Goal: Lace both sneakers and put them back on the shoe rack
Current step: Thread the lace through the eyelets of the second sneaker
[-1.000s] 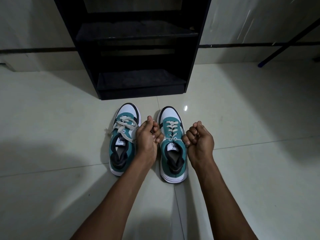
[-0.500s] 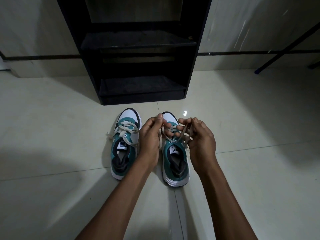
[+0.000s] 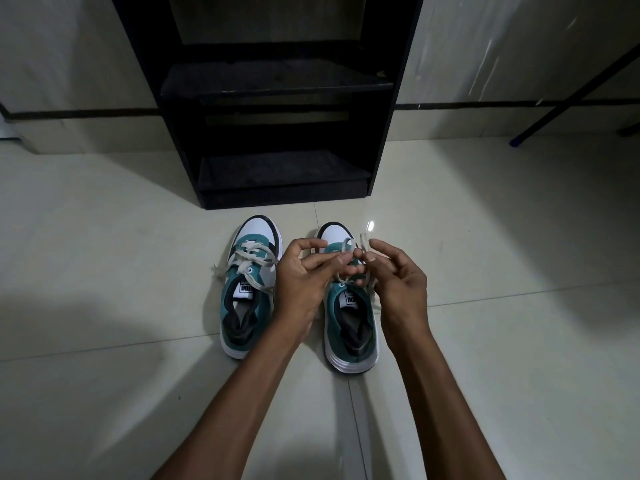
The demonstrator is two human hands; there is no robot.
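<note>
Left shoe (image 3: 247, 289) sat on the floor in front of the rack (image 3: 277, 98), bow already tied. Left hand (image 3: 304, 275) and right hand (image 3: 398, 282) pinched the lace (image 3: 349, 249) over the right shoe (image 3: 349, 317), fingers clamped on loops. Best kept both loops taut while crossing. Earlier, fists pulled outward; hands had since come together, raised.

Glossy floor tiles (image 3: 485, 358) (matt rack (image 3: 277, 174))
</note>
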